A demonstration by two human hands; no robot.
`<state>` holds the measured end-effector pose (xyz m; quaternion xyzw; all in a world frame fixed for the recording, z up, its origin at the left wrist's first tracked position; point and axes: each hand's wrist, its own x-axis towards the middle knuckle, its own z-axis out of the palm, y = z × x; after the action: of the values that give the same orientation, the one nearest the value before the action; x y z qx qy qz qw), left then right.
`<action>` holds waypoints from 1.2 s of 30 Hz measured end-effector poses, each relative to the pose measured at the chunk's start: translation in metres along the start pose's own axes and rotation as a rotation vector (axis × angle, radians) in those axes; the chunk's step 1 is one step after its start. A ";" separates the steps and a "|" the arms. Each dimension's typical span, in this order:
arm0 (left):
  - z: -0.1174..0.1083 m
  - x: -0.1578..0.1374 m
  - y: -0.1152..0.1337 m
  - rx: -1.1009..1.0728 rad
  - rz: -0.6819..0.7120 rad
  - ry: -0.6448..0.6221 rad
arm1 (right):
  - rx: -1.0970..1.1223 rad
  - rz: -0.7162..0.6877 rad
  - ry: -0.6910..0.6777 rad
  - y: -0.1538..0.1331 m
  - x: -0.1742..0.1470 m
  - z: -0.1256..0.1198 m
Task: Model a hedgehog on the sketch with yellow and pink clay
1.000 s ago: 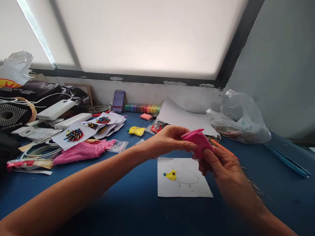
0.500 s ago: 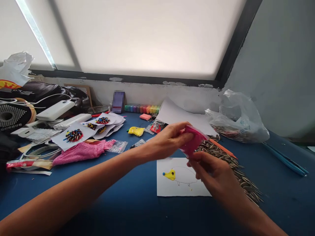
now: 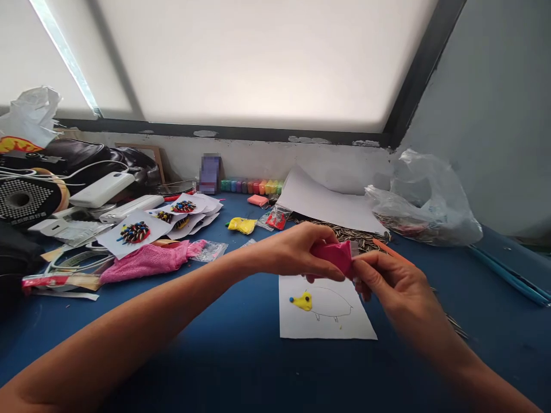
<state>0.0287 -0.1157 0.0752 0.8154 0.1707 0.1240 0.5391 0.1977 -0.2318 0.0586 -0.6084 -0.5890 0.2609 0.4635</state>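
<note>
My left hand point(image 3: 301, 249) is closed around a small packet of pink modelling clay point(image 3: 333, 255), held above the paper. The fingertips of my right hand point(image 3: 390, 281) pinch the packet's clear plastic edge point(image 3: 354, 250) at its right end. Just below lies a white sheet point(image 3: 297, 327) with an outlined animal drawn on it. Its pointed head is filled with yellow clay point(image 3: 302, 302), with a blue ball at the nose and a dark eye. The body outline and little legs are bare pencil or pen lines.
Sunflower seeds point(image 3: 353, 234) lie behind my hands, beside an orange stick point(image 3: 391, 251). A plastic bag point(image 3: 430, 212) stands at right. Finished seed pictures point(image 3: 135, 234), a pink cloth point(image 3: 146, 264), a yellow clay packet point(image 3: 241, 225) and a row of coloured clays point(image 3: 253, 187) sit left and behind.
The pink packet has been lowered and turned from upright to roughly level. My left hand has come down with it, and my right hand has shifted to its right end.
</note>
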 end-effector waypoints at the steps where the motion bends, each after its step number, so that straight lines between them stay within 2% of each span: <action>1: -0.004 0.000 -0.001 -0.001 0.026 -0.025 | 0.022 0.007 -0.008 0.000 0.000 0.000; 4: -0.014 0.000 -0.003 -0.027 0.085 -0.121 | 0.070 0.012 -0.017 -0.001 0.000 0.001; 8: -0.017 0.001 -0.003 -0.034 0.077 -0.191 | 0.092 0.012 -0.018 0.002 -0.002 0.004; 15: -0.013 -0.005 0.007 0.116 0.048 -0.112 | 0.145 0.031 -0.052 0.005 0.000 0.001; 19: -0.013 -0.008 0.009 0.195 0.069 -0.111 | 0.118 0.043 -0.054 -0.001 0.000 -0.001; 23: -0.013 -0.008 0.007 0.143 0.049 -0.123 | 0.087 0.032 -0.092 -0.005 -0.001 -0.001; 27: -0.009 -0.007 0.004 0.067 0.034 -0.078 | 0.086 0.027 -0.128 -0.004 -0.001 0.001; 31: -0.006 -0.005 0.003 0.104 0.061 -0.025 | 0.159 0.059 -0.151 0.000 -0.002 0.002; 36: -0.005 -0.006 0.003 0.143 0.081 -0.033 | 0.187 0.079 -0.110 0.005 -0.002 0.002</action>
<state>0.0219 -0.1147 0.0801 0.8600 0.1371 0.1195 0.4768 0.1975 -0.2328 0.0527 -0.5700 -0.5621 0.3660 0.4745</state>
